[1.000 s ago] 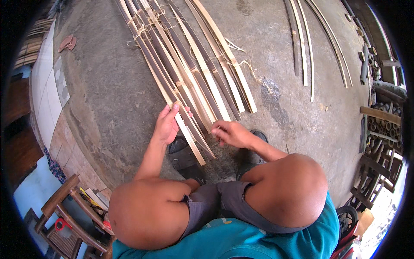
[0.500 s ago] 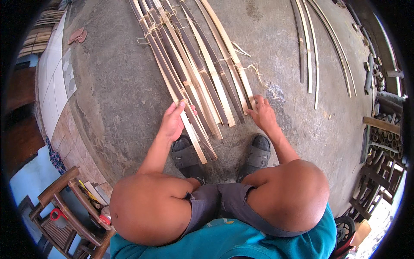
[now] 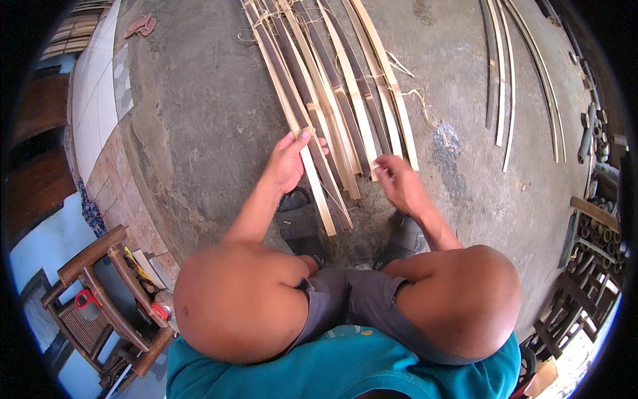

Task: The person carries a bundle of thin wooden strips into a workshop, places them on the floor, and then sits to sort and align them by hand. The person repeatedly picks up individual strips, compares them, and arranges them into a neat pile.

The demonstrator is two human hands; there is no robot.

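Note:
A bundle of long bamboo slats (image 3: 345, 126), some pale and some dark-skinned, fans out on the concrete floor in front of me, ends toward my feet. Thin pale ties (image 3: 318, 18) cross the slats farther up. My left hand (image 3: 290, 159) is closed around the leftmost slats a little above their near ends, thumb on top and fingertips showing at the other side. At the near ends on the right, my right hand (image 3: 401, 186) has half-bent fingers beside a pale slat end. Motion blurs those fingers, so whether they grip it is unclear.
Several loose bamboo strips (image 3: 512, 86) lie on the floor to the right. Bamboo tubes (image 3: 597, 239) are stacked along the right edge. A bamboo chair (image 3: 109, 299) stands at lower left, with a red-rimmed roll on it. Pink sandals (image 3: 140, 25) lie at far left.
My right hand has left the rightmost slat and shifted left to a neighbouring slat end. The left hand keeps its hold. The whole view has swung slightly left.

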